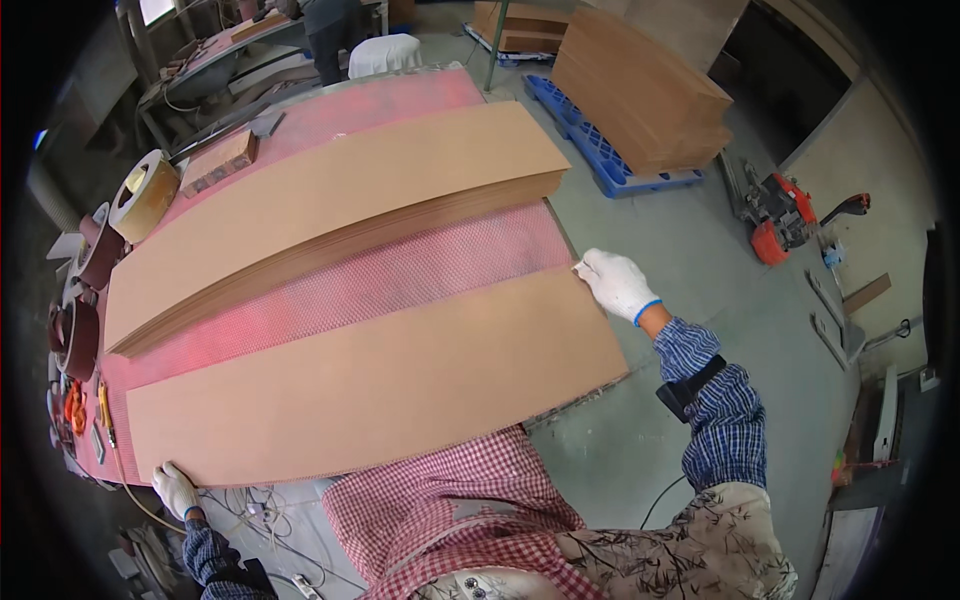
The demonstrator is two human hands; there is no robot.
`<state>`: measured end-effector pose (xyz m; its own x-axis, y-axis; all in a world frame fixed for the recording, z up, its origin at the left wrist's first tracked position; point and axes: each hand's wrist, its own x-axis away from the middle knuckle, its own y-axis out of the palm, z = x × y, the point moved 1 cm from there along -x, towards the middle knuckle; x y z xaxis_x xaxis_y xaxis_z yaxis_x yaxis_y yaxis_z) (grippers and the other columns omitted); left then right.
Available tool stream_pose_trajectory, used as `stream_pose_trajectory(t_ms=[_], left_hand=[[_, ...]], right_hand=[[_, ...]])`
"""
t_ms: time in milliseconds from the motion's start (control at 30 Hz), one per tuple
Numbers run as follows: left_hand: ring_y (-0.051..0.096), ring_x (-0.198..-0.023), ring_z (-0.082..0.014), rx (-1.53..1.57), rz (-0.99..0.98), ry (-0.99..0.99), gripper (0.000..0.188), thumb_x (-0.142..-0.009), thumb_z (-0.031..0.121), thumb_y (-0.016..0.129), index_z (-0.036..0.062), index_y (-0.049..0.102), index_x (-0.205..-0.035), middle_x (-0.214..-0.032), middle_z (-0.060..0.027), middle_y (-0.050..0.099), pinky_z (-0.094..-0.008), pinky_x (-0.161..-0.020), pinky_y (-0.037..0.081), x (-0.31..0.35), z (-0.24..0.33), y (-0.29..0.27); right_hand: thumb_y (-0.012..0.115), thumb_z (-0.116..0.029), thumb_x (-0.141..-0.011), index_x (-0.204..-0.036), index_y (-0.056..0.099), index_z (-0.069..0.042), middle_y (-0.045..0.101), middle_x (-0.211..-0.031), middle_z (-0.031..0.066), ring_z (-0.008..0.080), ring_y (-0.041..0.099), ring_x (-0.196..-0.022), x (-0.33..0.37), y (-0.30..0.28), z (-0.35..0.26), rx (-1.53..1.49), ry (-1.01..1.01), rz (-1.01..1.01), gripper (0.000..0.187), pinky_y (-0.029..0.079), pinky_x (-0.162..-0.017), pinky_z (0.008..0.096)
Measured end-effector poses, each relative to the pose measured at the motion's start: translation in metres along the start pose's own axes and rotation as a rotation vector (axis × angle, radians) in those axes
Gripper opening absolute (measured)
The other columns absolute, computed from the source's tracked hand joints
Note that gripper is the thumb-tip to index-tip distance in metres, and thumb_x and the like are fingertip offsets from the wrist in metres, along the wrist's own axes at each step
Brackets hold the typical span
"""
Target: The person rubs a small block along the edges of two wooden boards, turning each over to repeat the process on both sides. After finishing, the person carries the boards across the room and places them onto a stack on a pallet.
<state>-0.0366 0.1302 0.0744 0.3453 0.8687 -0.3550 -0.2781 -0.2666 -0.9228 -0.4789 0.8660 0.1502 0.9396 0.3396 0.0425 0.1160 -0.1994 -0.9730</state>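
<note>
Brown board [380, 370] is likely kept still by the right hand [614, 284], fingertips seemingly pinching its far right corner, and the left hand [175, 489], fingers unclear, at its near left.

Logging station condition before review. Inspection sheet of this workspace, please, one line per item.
Surface: pink-red table, mesh-patterned, largely covered.
Job's things: near board, brown, flat along the near edge; board stack behind it.
Clutter: cream roll, brown rolls, orange tool along the left side; wooden block behind the stack.
Grips: left grip, gloved, at the board's near-left corner; right grip, gloved, at its far-right corner.
Cables: loose tangle below the near edge.
Surroundings: blue pallet loaded with brown boards; another person at the back.
</note>
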Motion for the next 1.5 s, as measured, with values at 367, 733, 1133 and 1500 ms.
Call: stream_pose_trajectory(t_ms=[367,733,1133,1500], left_hand=[[0.053,-0.097,-0.0398,-0.224,-0.028,0.193,0.035,-0.095,0.025,0.039,-0.006,0.056,-0.1,-0.101,-0.0276,0.057,-0.0444,-0.086,0.043,-0.019,-0.027,0.014],[0.057,-0.092,-0.0439,0.056,0.104,-0.299,0.049,-0.086,0.038,0.05,-0.0103,0.057,-0.093,-0.097,-0.0316,0.06,-0.0488,-0.083,0.043,-0.024,-0.001,0.017],[0.059,-0.082,-0.0431,0.192,0.337,-0.252,0.045,-0.085,0.033,0.052,-0.0095,0.062,-0.094,-0.088,-0.0297,0.063,-0.0474,-0.079,0.044,-0.011,0.003,0.021],[0.055,-0.101,-0.0446,0.426,0.25,-0.413,0.048,-0.085,0.03,0.046,-0.0119,0.053,-0.109,-0.109,-0.033,0.057,-0.0458,-0.089,0.04,0.012,0.023,0.024]], right_hand=[[0.049,-0.029,-0.092,-0.097,0.059,-0.012,0.067,-0.094,0.0121,0.0349,0.062,-0.089,-0.011,-0.028,0.005,-0.059,-0.052,-0.036,0.02,0.048,-0.076,0.0446],[0.052,-0.021,-0.09,-0.096,0.053,-0.012,0.065,-0.086,0.0113,0.0322,0.063,-0.083,-0.019,-0.014,0.033,0.276,-0.294,-0.067,0.01,0.048,-0.068,0.0444],[0.053,-0.015,-0.086,-0.095,0.059,-0.012,0.066,-0.084,0.0089,0.03,0.064,-0.079,-0.034,-0.014,0.005,0.402,-0.494,-0.109,0.011,0.05,-0.065,0.0416],[0.055,-0.021,-0.087,-0.091,0.058,-0.013,0.066,-0.081,0.0101,0.0293,0.065,-0.075,-0.054,0.03,-0.155,0.272,-0.717,-0.143,0.01,0.05,-0.061,0.042]])
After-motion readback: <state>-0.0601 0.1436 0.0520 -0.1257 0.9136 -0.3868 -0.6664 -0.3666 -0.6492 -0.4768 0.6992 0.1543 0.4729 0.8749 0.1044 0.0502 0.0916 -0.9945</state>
